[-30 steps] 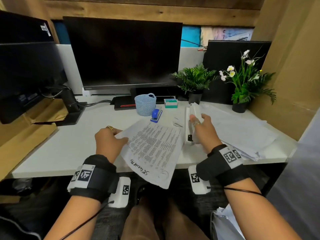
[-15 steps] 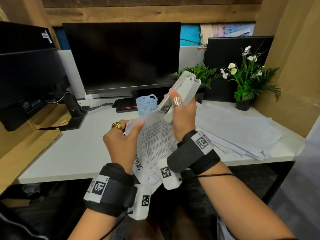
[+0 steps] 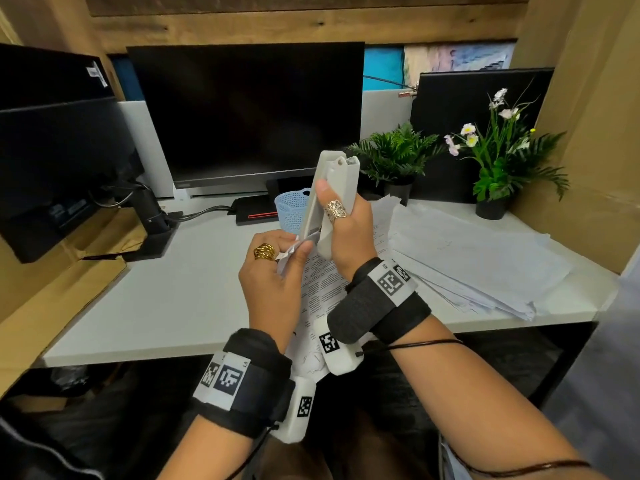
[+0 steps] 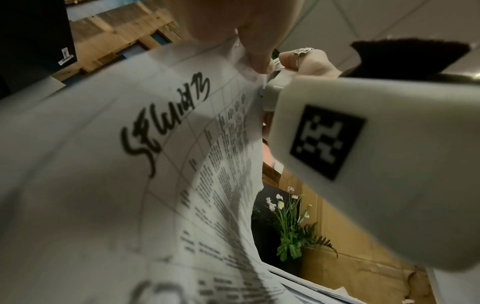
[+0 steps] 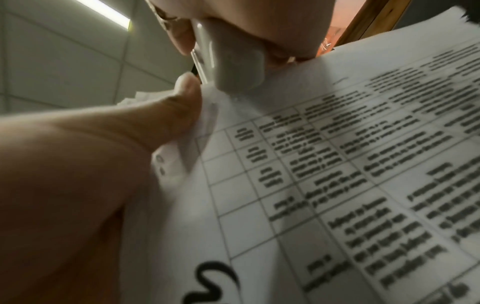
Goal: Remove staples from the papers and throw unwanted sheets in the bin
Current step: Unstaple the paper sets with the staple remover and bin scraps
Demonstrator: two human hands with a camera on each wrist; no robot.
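White stapler [image 3: 329, 199] clenched in right hand [image 3: 349, 233]; left hand [image 3: 273, 271] pinches printed papers [image 3: 322, 285] corner at its nose.

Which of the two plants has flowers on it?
The flowering plant in the far right corner of the desk. It has white and pink blooms. The fern beside the monitor is only green leaves.

Matt white paper sheets [image 3: 323, 289], smooth pale plastic staple remover [image 3: 330, 199], woven-look blue plastic basket [image 3: 289, 211], smooth white desk [image 3: 180, 299], rough wood panelling [image 3: 311, 19].
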